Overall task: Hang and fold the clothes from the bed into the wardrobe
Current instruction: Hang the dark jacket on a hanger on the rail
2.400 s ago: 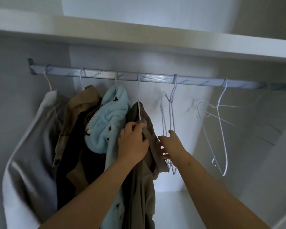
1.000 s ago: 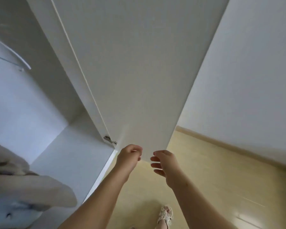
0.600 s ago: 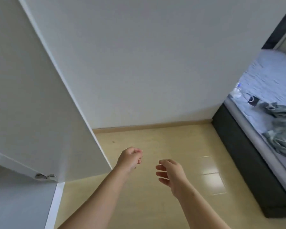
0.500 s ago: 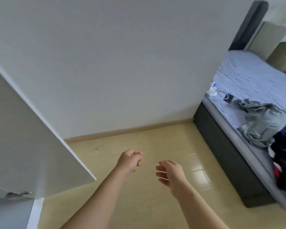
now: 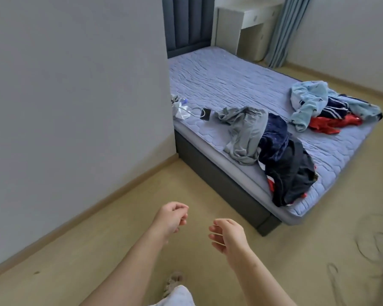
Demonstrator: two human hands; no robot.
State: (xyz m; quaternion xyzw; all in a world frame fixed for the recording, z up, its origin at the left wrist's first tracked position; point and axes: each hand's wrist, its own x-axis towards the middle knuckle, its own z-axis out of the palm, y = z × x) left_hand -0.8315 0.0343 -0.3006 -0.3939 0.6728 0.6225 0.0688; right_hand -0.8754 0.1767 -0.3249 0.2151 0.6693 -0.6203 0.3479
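Both bare forearms reach forward side by side toward the bed [image 5: 219, 85]. The left hand [image 5: 171, 218] hangs short of the bed, fingers loosely curled, holding nothing. The right hand [image 5: 227, 235], the one nearer the bed's corner, is relaxed, fingers slightly bent, palm turned toward the left hand

our two forearms [image 5: 128, 266] are bare along their whole visible length, with no sleeve over them from the bottom edge of the view up to the left hand [image 5: 170, 219] and the right hand [image 5: 228, 235]. low between the arms we wear a pale, whitish garment [image 5: 177, 295] of soft, textured cloth. just above it shows one beige sandal [image 5: 174, 281] with woven straps.
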